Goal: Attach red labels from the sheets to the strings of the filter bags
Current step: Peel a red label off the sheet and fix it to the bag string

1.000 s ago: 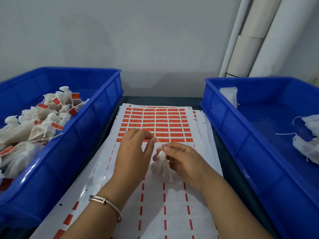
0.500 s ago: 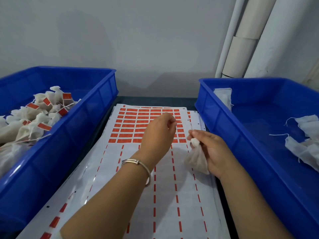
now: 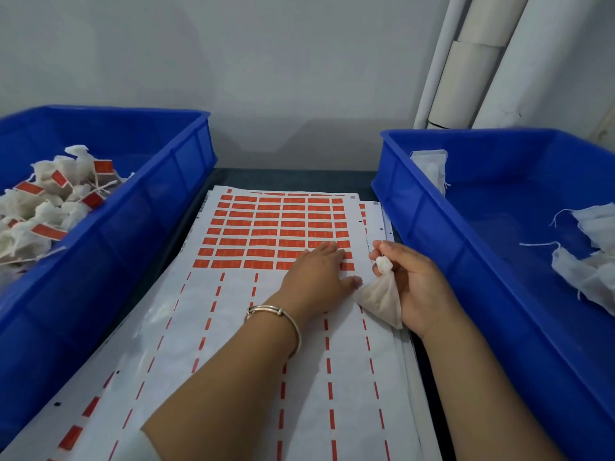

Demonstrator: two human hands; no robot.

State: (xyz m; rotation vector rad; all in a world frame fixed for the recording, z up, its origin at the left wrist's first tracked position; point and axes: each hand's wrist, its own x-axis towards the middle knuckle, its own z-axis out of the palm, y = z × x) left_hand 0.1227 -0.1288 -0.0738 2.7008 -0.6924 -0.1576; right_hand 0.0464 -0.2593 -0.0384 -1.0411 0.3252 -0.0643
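A white sheet (image 3: 233, 327) with rows of red labels (image 3: 266, 234) lies between two blue bins. My left hand (image 3: 319, 274) lies flat on the sheet, its fingertips on the lowest label rows near the right edge. My right hand (image 3: 412, 287) holds a white filter bag (image 3: 381, 299) by its tied neck, just right of the left hand, over the sheet's right edge. The bag's string is not clearly visible.
The left blue bin (image 3: 133, 234) holds several filter bags with red labels (image 3: 50, 207). The right blue bin (image 3: 449, 244) holds several unlabelled bags (image 3: 592, 261) with loose strings. White pipes (image 3: 466, 61) stand at the back right against the grey wall.
My left hand has moved right and forward across the sheet and now lies on the lowest label rows. My right hand has carried the bag to the sheet's right edge.
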